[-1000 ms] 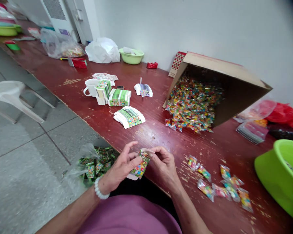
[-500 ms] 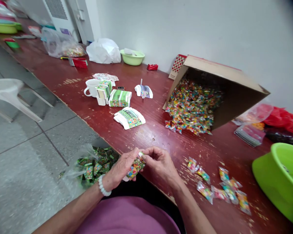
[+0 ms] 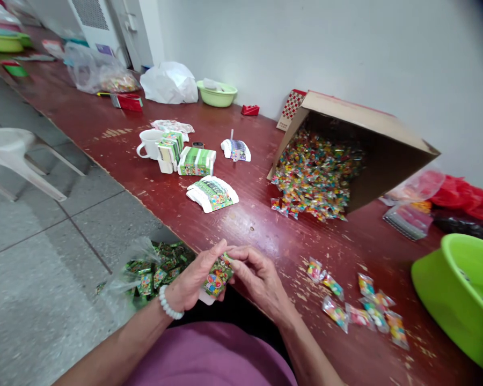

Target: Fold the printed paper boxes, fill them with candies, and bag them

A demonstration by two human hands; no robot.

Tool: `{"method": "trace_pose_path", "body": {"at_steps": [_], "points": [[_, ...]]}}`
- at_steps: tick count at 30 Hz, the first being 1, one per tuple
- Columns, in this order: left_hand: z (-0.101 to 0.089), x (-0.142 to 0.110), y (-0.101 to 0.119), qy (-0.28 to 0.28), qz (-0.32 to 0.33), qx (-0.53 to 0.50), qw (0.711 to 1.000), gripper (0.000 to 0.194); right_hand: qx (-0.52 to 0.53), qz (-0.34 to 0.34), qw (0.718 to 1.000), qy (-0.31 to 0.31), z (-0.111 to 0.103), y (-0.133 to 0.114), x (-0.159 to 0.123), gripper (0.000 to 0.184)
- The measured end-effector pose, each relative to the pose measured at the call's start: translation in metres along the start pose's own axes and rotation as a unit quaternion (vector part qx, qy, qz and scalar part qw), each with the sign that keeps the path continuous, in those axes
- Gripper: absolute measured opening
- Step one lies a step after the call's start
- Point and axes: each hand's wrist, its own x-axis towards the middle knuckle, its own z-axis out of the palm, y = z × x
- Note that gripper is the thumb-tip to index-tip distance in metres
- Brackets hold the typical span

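Between my hands, over the table's front edge, is a small green printed carton (image 3: 218,276) with colourful pictures. My left hand (image 3: 195,276), with a pale bead bracelet on its wrist, is closed around the carton's side. The fingers of my right hand (image 3: 260,276) pinch its upper end. A white flap sticks out at the carton's lower end. On the table ahead lies a stack of flat printed cartons (image 3: 212,194). To the right are several wrapped candies (image 3: 360,315). Below on the left, a clear plastic bag (image 3: 134,273) holds many green printed packets.
A cardboard box (image 3: 386,128) lies on its side, wrapped candies spilling from it. A green basin (image 3: 446,289) stands at the right. Bundled cartons (image 3: 197,162) sit beside a white mug (image 3: 148,143). A white stool (image 3: 24,150) is at the left.
The white flap at the carton's upper end no longer shows under my right fingers. More of the white flap at the lower end is visible. The view has shifted slightly.
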Motion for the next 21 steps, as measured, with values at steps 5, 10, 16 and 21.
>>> {"method": "trace_pose_path", "body": {"at_steps": [5,10,16,21], "points": [[0.010,0.012,-0.010,0.050,0.000,-0.066,0.997,0.053,-0.115,-0.091,0.988,0.044,0.002,0.018,0.002,0.019],[0.010,0.018,-0.010,0.019,0.050,-0.069,0.996,0.040,-0.236,-0.094,0.967,0.019,-0.015,0.024,0.017,0.021],[-0.003,0.016,0.013,0.019,0.085,-0.059,0.994,0.048,-0.482,-0.060,0.862,0.145,-0.075,0.024,0.074,0.041],[-0.018,0.024,0.016,0.064,0.132,-0.019,0.989,0.047,-0.684,0.026,0.712,0.156,-0.117,0.032,0.118,0.052]]}}
